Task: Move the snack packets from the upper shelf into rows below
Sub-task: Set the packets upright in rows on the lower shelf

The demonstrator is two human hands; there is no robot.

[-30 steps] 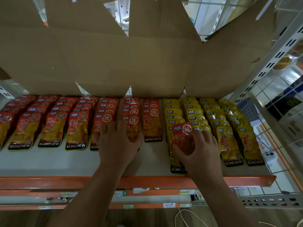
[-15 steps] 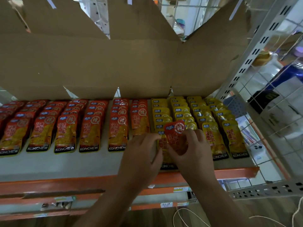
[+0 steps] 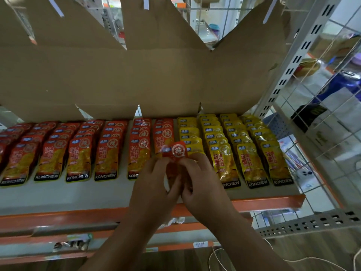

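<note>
The left hand [image 3: 154,184] and right hand [image 3: 203,184] pinch one red packet [image 3: 176,151] between them, each grip curled closed on it; it sits over the shelf [image 3: 78,194] where red rows [image 3: 78,153] meet yellow rows [image 3: 250,153]; its long axis runs near-to-far, emblem end pointing far

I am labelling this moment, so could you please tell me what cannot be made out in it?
Head view only:
- Lower part of the held red packet: covered by the left hand and right hand.
- Front packets of the nearest yellow row: behind the right hand.
- Whatever lies behind the cardboard sheet: hidden by it.
- Leftmost red rows: cut off by the left edge.
- Shelf-edge labels: too small to read.
</note>
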